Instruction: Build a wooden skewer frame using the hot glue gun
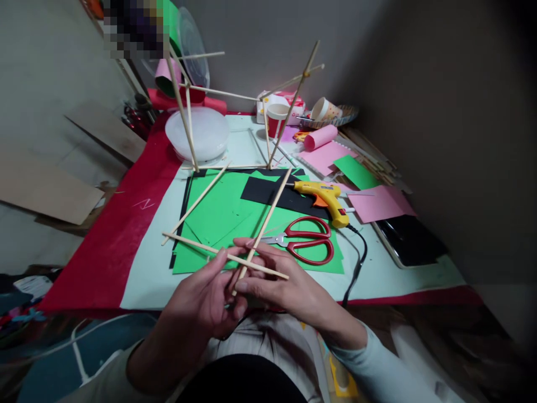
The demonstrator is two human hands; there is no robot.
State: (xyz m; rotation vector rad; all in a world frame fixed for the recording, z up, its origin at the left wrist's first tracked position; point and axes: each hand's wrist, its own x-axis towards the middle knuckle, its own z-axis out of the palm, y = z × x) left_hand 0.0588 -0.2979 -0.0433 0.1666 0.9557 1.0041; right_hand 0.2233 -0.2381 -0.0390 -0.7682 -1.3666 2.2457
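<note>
While both hands, left [205,299] & right [277,282], pinch crossed sticks [235,258] at table edge [235,307], scissors [308,240] lie near

yellow glue gun [325,198], red scissors [308,240], white bowl [198,133], pink paper roll [320,137]

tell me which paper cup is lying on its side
The patterned paper cup at the back right, mouth facing left; the red cup beside it stands upright.

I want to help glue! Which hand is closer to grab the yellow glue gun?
The right hand, probably. The glue gun lies on its side of the green paper; the left hand would have to cross over the sticks.
</note>
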